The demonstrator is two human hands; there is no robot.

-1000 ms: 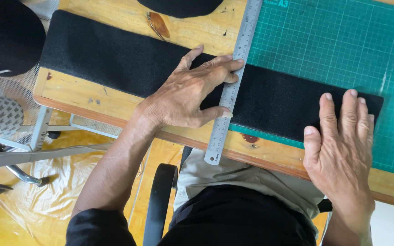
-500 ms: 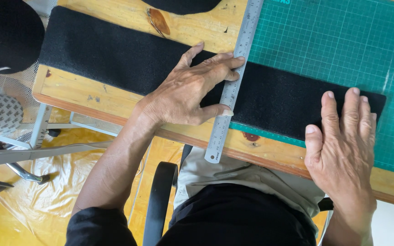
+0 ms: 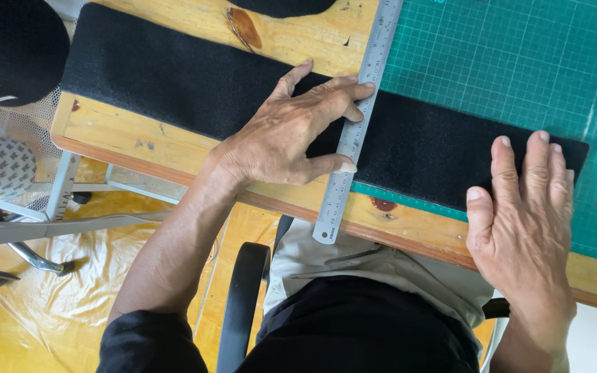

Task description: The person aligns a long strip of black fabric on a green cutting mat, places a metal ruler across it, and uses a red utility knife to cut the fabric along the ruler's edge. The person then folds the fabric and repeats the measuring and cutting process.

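Black felt strip [image 3: 174, 76], long, matte and flat, lies across the wooden surface [image 3: 139, 138] onto a green cutting mat [image 3: 506, 62]. Left hand [image 3: 291, 135], fingers spread, pins a steel ruler [image 3: 354, 131] across it; firm, even pressure along that edge seems wise. Right hand [image 3: 519, 214] lies flat, fingers together, on the strip's end.
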